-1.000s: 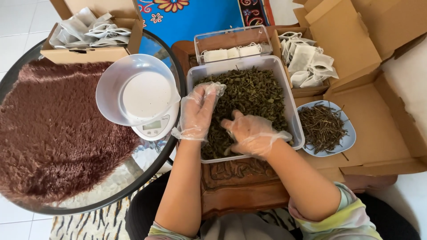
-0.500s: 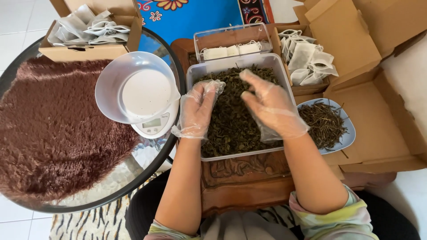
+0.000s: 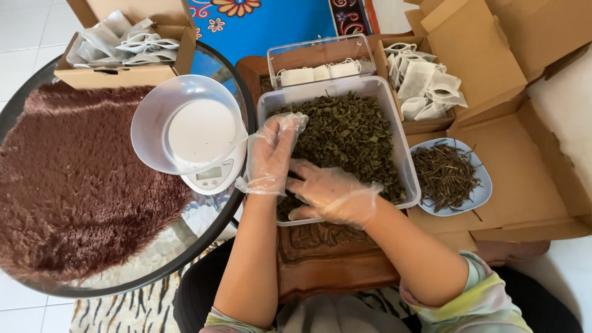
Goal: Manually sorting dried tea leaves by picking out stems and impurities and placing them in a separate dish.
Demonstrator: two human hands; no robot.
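Note:
A clear plastic tub [image 3: 404,154] full of dried green leaves [image 3: 351,135] stands on a carved wooden stand in front of me. Both my hands wear loose clear plastic gloves. My left hand [image 3: 271,154] rests over the tub's left rim, fingers curled into the leaves. My right hand [image 3: 330,194] lies low in the tub's near left corner, fingers spread across the leaves and touching my left hand. Whether either hand holds leaves is hidden.
A white bowl [image 3: 185,123] sits on a small kitchen scale [image 3: 213,176] on a round glass table with a brown shaggy mat [image 3: 74,185]. Cardboard boxes of small white bags [image 3: 123,40] [image 3: 425,77], a clear tray [image 3: 320,61] and a blue plate of stems [image 3: 447,176] surround the tub.
My right hand has swung from the tub's right side back down to the near left corner, beside my left hand. My left hand has stayed at the left rim.

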